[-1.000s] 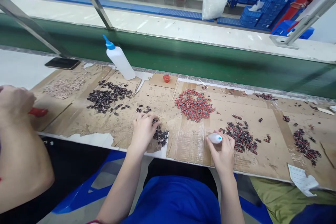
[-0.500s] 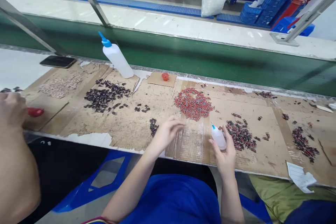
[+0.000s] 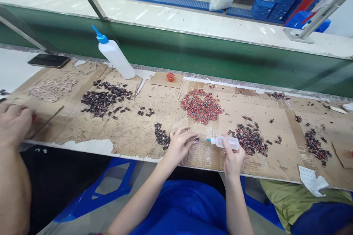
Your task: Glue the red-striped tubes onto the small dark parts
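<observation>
My left hand (image 3: 182, 143) pinches a small dark part (image 3: 196, 138) between thumb and fingertips, just above the cardboard. My right hand (image 3: 233, 158) is closed round a small clear squeeze bottle (image 3: 226, 142), tipped on its side. Its blue nozzle points left at the dark part, a short gap away. Beside my left hand is a small heap of black parts (image 3: 161, 136). Beyond both hands lies a round pile of red and silver pieces (image 3: 202, 106). To the right of the bottle sits a pile of black-and-red parts (image 3: 251, 139).
A large white bottle with a blue nozzle (image 3: 117, 58) stands at the back left, near more black parts (image 3: 103, 99). A red cap (image 3: 170, 77) rests on a cardboard piece. A phone (image 3: 49, 60) lies far left. Another person's hand (image 3: 13, 123) is at the left edge.
My left hand has moved slightly right and now pinches a dark part. My right hand has tipped the small bottle from upright to sideways, its nozzle toward my left fingers.
</observation>
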Demonstrator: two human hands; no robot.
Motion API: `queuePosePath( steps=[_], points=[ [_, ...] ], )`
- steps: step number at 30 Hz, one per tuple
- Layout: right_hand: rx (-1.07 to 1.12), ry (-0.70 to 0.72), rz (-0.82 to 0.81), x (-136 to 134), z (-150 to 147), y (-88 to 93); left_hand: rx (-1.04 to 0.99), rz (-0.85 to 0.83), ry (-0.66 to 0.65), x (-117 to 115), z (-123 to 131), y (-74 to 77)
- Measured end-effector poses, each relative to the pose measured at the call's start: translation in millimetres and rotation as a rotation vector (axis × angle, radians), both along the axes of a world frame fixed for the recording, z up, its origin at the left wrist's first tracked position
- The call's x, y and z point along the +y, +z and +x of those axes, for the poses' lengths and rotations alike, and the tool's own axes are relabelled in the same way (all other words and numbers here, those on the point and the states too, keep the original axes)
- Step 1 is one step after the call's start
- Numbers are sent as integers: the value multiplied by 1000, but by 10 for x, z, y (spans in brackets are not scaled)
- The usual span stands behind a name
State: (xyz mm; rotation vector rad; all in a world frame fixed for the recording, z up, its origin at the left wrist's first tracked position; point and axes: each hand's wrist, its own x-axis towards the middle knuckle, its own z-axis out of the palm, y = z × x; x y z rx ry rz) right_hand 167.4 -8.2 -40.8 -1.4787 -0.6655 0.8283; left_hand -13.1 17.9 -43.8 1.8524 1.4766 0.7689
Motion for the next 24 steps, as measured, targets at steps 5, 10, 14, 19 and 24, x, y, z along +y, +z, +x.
queuePosePath(
  steps=[5,10,14,19,24],
  points=[
    [-125,57,-32,9,-69,47,-1,-24,34,5,23,22],
    [-202,98,-56,9,-85,51,-32,-57,38,16,24,28],
    [-211,135,-63,12,-92,42,-49,-57,42,22,22,33],
    [-245,167,-56,6,-92,21,-42,-59,47,25,24,44],
    [-227,108,-64,6,-88,3,-42,-47,40,30,12,39]
  ],
)
